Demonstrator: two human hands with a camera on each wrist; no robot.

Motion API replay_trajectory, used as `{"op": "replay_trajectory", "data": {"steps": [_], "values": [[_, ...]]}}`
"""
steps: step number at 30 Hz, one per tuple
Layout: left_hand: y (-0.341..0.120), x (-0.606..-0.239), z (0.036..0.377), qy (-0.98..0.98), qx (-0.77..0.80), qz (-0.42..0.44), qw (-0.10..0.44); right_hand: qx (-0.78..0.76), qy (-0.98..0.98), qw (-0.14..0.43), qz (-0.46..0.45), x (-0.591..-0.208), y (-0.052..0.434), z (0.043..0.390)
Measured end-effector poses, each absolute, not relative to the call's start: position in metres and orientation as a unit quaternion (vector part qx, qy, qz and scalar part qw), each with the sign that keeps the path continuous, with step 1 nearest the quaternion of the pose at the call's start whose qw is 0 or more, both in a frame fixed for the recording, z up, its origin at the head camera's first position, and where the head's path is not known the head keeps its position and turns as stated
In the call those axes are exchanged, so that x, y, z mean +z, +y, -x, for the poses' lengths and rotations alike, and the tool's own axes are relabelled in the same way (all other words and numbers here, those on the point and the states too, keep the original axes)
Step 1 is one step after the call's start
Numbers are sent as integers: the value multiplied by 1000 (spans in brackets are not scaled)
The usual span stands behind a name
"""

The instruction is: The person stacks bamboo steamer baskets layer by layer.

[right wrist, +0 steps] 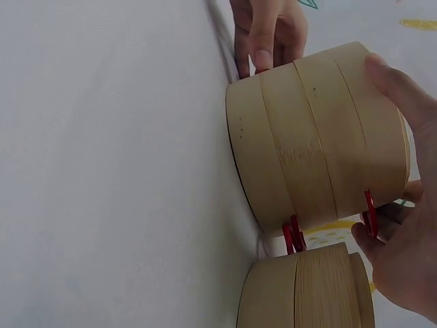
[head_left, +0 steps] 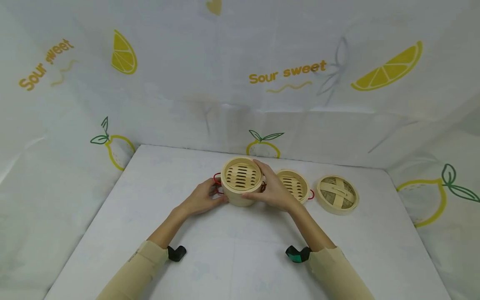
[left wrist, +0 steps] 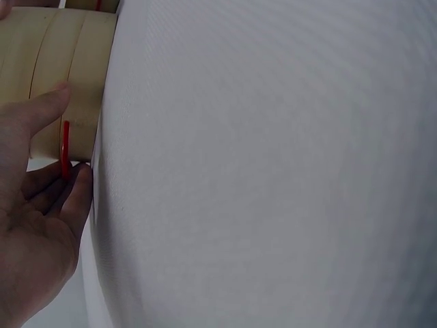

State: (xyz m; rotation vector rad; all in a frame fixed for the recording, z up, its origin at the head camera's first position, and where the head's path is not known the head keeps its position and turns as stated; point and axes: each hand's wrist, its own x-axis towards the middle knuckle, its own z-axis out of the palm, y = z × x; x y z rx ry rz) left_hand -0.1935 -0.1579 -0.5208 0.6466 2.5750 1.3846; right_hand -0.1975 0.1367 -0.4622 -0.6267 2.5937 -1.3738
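Stack point(head_left: 235, 196): two round bamboo baskets, one on top of the other, standing toward the far side of the tabletop point(head_left: 232, 254), between the two hands; the slotted floor inside the top one faces up.
Left hand point(head_left: 204, 198): clamped on the lower basket point(right wrist: 252, 147) from its left, thumb on the near wall, fingers round the side; a red handle point(left wrist: 66, 147) shows between thumb and fingers in the left wrist view.
Right hand point(head_left: 275, 191): clamped on the upper basket point(right wrist: 369, 137), thumb across the near wall below the rim, index finger at the far rim; other fingers partly hidden, beside a second red handle point(right wrist: 370, 215).
Third basket point(head_left: 306, 185): right of the stack and near it, partly covered by the right hand; slotted floor visible, a red handle on its right side; whether it touches the stack cannot be told.
Lid point(head_left: 337, 194): just right of the third basket, face up on the tabletop, woven top crossed by pale bands.
Sleeves point(head_left: 136, 271): beige, on both forearms, a black device point(head_left: 177, 253) by each cuff, the right one with a green patch.
Backdrop point(head_left: 187, 91): white sheeting behind and at both sides, printed with lemons, slices and "Sour sweet" lettering.
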Motion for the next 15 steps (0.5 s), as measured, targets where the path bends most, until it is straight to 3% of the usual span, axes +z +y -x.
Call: {"op": "replay_trajectory", "data": {"steps": [15], "values": [[-157, -522, 195, 857, 460, -218, 76, -409, 893, 40, 183, -454, 162, 184]]}}
